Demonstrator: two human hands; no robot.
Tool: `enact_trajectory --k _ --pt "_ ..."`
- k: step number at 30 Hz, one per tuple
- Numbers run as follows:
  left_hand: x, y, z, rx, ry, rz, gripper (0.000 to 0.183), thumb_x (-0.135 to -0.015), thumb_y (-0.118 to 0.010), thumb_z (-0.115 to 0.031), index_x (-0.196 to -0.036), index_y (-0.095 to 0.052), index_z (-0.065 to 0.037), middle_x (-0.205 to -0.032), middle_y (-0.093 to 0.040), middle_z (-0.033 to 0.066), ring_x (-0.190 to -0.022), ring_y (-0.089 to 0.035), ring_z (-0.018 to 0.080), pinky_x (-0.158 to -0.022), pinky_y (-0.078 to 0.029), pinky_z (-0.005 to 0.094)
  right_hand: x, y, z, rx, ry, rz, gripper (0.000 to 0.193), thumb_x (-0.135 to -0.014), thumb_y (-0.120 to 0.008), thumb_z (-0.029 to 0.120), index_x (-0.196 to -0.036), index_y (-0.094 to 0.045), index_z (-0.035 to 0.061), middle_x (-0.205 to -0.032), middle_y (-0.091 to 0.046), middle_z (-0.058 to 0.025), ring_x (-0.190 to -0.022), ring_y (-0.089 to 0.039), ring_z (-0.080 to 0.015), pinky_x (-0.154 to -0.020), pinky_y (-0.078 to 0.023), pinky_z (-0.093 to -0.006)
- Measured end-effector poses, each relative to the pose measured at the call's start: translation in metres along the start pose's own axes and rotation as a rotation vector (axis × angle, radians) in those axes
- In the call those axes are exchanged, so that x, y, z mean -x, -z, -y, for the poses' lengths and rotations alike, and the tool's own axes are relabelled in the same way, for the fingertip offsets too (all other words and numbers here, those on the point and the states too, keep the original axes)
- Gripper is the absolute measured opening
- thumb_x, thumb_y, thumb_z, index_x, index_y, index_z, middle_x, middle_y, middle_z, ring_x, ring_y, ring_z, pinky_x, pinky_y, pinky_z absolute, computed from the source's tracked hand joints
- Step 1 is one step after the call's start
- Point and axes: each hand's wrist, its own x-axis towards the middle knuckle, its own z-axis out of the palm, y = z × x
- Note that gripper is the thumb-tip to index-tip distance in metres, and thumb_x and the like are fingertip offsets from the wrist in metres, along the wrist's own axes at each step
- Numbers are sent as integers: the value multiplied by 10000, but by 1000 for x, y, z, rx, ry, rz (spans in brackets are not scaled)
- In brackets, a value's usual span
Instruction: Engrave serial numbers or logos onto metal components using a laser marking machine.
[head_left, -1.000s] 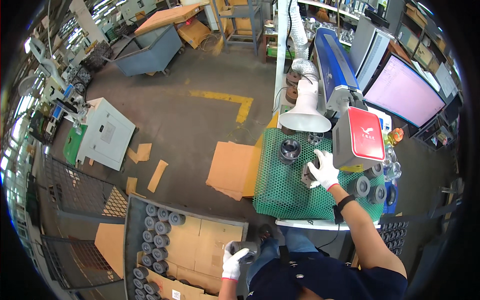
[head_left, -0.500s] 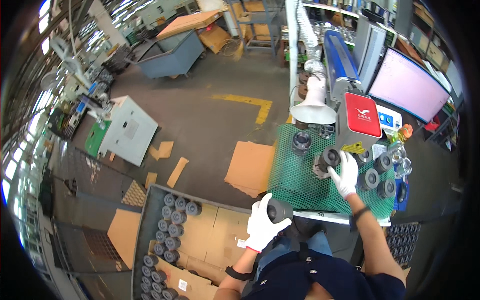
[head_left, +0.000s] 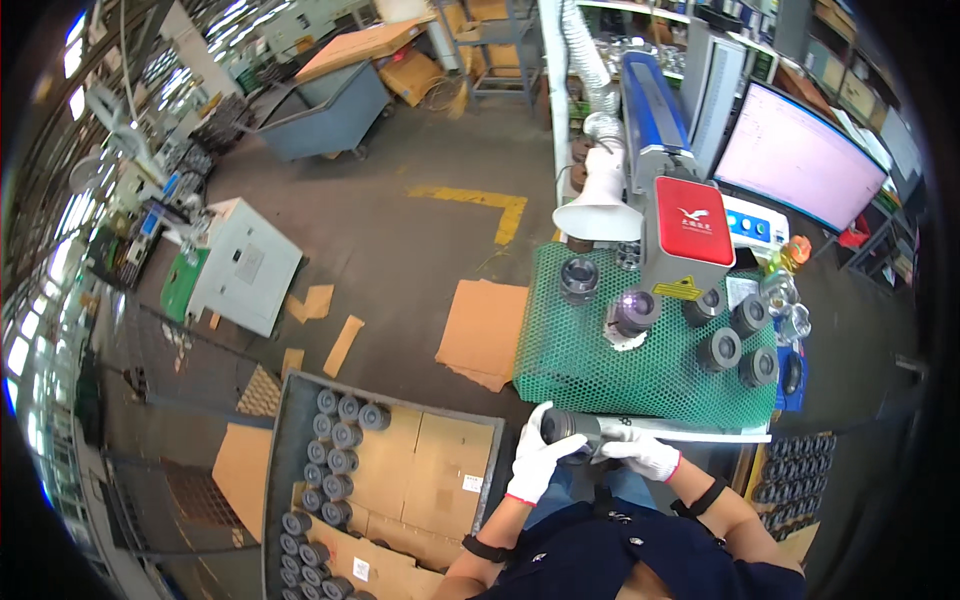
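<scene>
My white-gloved left hand point(head_left: 535, 465) grips a dark grey metal cylinder point(head_left: 568, 427) with a grooved side, held in front of the bench's near edge. Against the cylinder's right end are the fingers of my right hand point(head_left: 645, 455), also gloved; the fingertips are partly hidden there. On the bench, a similar cylinder point(head_left: 636, 312) sits on a pale round holder point(head_left: 625, 338) beside the red-topped marking head point(head_left: 690, 225). A purplish light shows on its upper face.
Several grey cylinders point(head_left: 720, 349) stand on the green perforated mat point(head_left: 570, 365). At left, a bin point(head_left: 400, 392) lined with cardboard holds rows of cylinders. A white extraction hood point(head_left: 598, 210) and a monitor point(head_left: 805, 160) are at the back. A crate of dark parts point(head_left: 797, 475) is at right.
My right hand has left the cylinder on the holder and come down to the one in my left hand. A purplish light now shows on the holder's cylinder. The view has shifted slightly.
</scene>
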Motion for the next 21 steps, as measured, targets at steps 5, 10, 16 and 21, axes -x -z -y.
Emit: enact_trajectory --k 5,10,16,21 --pt "7 9 -12 612 554 109 698 -909 -745 -177 -1505 -391 -89 -1373 -559 126 -1165 -632 253 -946 -550 398 -29 -9 -33 -60 -29 -38 401 -948 -719 185 -1315 -628 54 -1184 -692 -20 -1012 -645 -106 -807 -540 -277" --pt "13 31 3 487 634 153 712 -948 -716 -325 -1545 -384 -127 -1490 -477 146 -1330 -516 250 -1022 -470 424 -67 -15 -12 437 -224 -259 334 -909 -766 262 -1173 -716 63 -973 -727 26 -837 -642 -65 -692 -521 -257" --pt "12 75 29 402 368 -89 564 -956 -706 -231 -1467 -519 -84 -1350 -596 139 -1182 -593 207 -982 -484 359 -132 -13 56 1812 272 -332 362 -787 -703 400 -825 -708 41 -826 -698 -197 -825 -691 -395 -766 -552 -488" --pt "19 79 42 435 401 -213 478 -950 -707 -196 -1387 -575 -53 -1151 -680 79 -965 -654 145 -826 -540 310 -200 27 86 2212 390 -380 220 -767 -727 318 -770 -705 99 -797 -713 -131 -786 -702 -327 -735 -535 -471"
